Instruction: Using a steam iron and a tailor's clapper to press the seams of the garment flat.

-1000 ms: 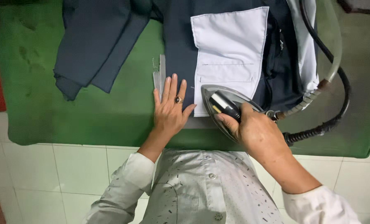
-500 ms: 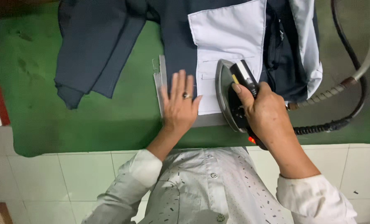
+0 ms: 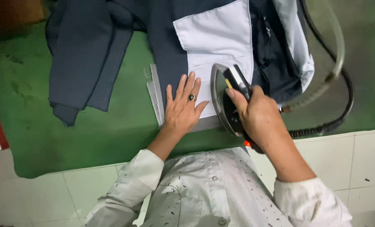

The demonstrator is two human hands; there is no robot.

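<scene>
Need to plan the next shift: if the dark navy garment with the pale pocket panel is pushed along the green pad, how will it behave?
The dark navy garment is probably floppy: its sleeve drapes in folds. It would likely bunch rather than slide whole, since the left hand presses it flat beside the iron.

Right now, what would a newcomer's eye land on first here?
The steam iron, gripped by the right hand, sits on the pale panel of a dark blue garment at centre. The left hand, wearing a ring, lies flat on the cloth beside it. All of it rests on a green padded table.
</scene>
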